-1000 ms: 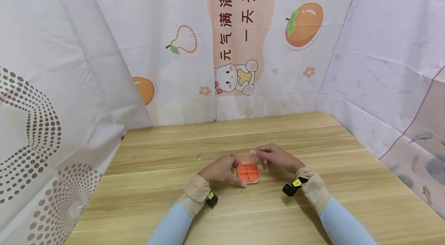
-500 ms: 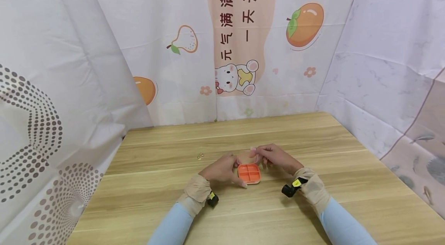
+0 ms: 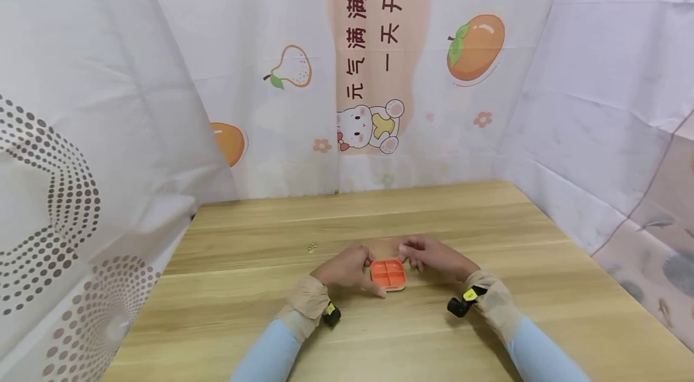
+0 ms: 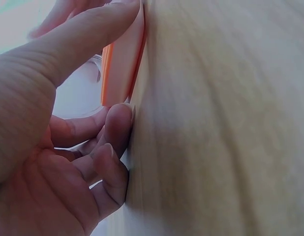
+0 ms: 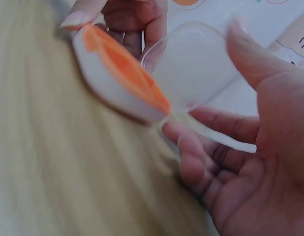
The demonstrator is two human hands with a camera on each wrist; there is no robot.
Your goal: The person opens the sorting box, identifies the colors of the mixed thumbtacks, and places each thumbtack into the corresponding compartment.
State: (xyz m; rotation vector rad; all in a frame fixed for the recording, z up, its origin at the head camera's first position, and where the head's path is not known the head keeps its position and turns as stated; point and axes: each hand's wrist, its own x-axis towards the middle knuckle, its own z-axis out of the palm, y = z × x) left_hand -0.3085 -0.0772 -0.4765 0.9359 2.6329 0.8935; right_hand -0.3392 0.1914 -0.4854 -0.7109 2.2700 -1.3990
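An orange pill box (image 3: 388, 274) with several square compartments lies on the table, its clear lid (image 5: 189, 66) swung back on the far side. My left hand (image 3: 349, 269) grips the box by its left side, the thumb along the near edge and the fingers at the back left corner. In the left wrist view the box's pale side wall (image 4: 123, 64) stands under the thumb. At the lid's right side is my right hand (image 3: 431, 254), fingers loosely bent and thumb apart from them. The index finger lies by the hinge, and the thumb is beside the lid's outer edge.
Several tiny coloured pieces (image 3: 312, 247), too small to name, lie on the wooden table (image 3: 260, 303) left of the left hand. Printed curtains (image 3: 293, 129) hang behind and at both sides of the table.
The right fingertips, earlier raised at the lid's far right corner, have slid a little right and nearer. The lid appears tilted further back. The left hand stays on the box.
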